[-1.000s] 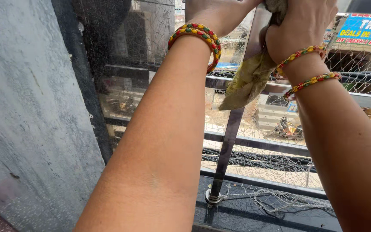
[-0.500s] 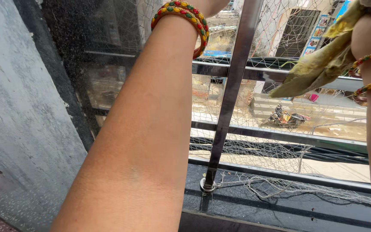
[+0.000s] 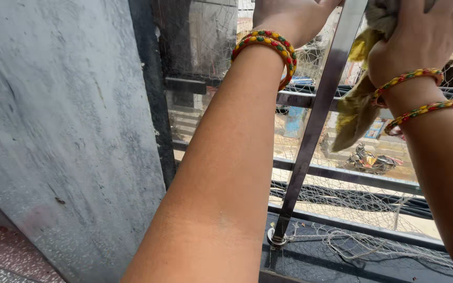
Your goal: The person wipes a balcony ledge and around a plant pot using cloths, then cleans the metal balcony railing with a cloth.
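The right hand (image 3: 425,36) had its grip closed around a yellow-green cloth (image 3: 357,105), pressing it against the upright steel bar (image 3: 315,126) of the railing — the loose end of the cloth hung down just beside the bar. The left hand (image 3: 289,15) was raised near the top of the same bar; its fingers were cut off by the frame, so I cannot tell its grip. Netting (image 3: 342,199) covered the rails behind, and a grey wall (image 3: 53,131) stood at the left.

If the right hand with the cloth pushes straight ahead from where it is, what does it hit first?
Probably the upright steel post: the right hand presses the yellow-green cloth against it near the top. Past the post hangs the mesh netting, though depth is hard to judge.
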